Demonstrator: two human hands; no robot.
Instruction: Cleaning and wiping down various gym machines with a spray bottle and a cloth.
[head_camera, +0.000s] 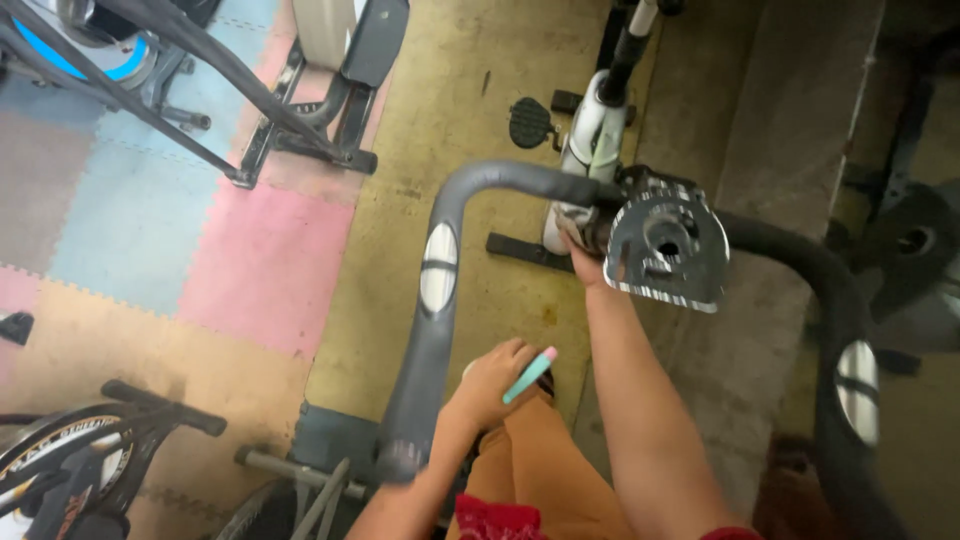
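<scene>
Gym floor of coloured foam mats (150, 200): left hand (492, 385) grips teal, pink-tipped pen (529, 375); right hand (590, 255), grip unclear, at grey bracket (665, 250) on exercise-bike handlebar (440, 290)

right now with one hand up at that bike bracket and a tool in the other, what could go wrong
1. The right hand sits behind the jagged-looking metal mounting plate at the handlebar; a slip might scrape the fingers.
2. The left hand grips the teal tool loosely at thigh level; it could drop onto the floor.
</scene>
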